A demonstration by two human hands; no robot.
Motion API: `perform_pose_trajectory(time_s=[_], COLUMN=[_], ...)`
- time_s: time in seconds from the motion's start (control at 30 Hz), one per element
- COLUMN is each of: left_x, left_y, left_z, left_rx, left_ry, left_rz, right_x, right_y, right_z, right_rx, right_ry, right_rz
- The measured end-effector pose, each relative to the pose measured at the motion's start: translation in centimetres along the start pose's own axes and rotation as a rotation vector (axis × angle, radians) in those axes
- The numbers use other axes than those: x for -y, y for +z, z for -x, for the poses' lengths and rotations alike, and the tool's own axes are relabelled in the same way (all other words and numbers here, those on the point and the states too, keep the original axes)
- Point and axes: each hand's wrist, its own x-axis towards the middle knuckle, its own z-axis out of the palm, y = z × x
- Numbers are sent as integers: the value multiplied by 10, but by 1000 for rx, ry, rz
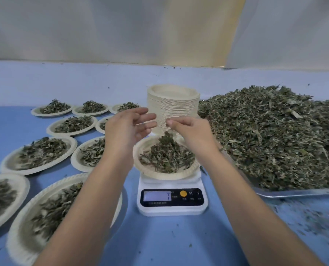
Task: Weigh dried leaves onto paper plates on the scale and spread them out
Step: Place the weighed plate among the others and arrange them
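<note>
Head: right hand (190, 130) pinches leaves (168, 124); scale readout (157, 195) illegible.

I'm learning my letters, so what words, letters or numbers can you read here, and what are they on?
"M": on the scale, right of the orange button.
"T": on the scale, right of the M.
Number on the scale's screen: too blurred to read.
Tiny print under the buttons and screen: too small to read.
Nothing else has writing.

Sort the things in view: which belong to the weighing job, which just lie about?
Job: scale, plate on it, leaf pile, plate stack, filled plates, left hand, right hand pinching leaves.
Lying about: scattered leaf crumbs, white sheet behind.
</note>
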Motion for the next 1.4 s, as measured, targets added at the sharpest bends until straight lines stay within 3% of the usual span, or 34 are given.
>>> perform_pose_trajectory(time_s=[0.07, 0.43, 0.7, 0.9, 1.27, 1.4], left_x=[-1, 27, 42, 48, 50, 38], left_y=[-1, -13, -14, -16, -14, -28], left_z=[-2, -11, -14, -18, -20, -33], left_rx=[2, -210, -248, -229, -272, -289], left_ry=[0, 44, -141, -154, -207, -258], left_rz=[-7, -291, -322, -398, -227, -104], right_x=[-4, -25, -35, -38, -25, -10], right_y=[1, -18, -18, -19, -13, -4], right_z=[2, 10, 9, 9, 8, 1], right_rx=[24, -194, -206, -183, -205, -207], right_ry=[12, 122, 239, 246, 275, 289], right_rz=[39, -29, -149, -162, -315, -513])
